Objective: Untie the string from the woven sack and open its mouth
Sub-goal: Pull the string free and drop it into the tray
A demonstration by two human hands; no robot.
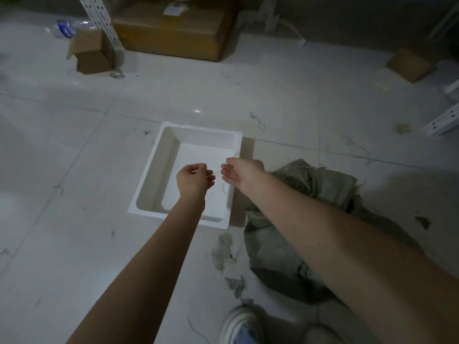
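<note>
Nearest, one shoe (242, 324) on the pale tiled floor (74, 244). Right beside it, one grey woven sack (310, 219), slumped under the right forearm. Over one white tray (159, 170), two hands: left hand (195, 178) curled, grip pinched on a thin string (217, 173); right hand (239, 173) loosely open, touching that string. Beyond, three cardboard boxes, one plastic bottle (65, 27).

Both hands (196, 178) (239, 173) hold thin string (218, 172) above white tray (154, 170).

storeroom | tiled floor (74, 145) | cardboard boxes (173, 31) | perforated shelving uprights (99, 18)
</note>
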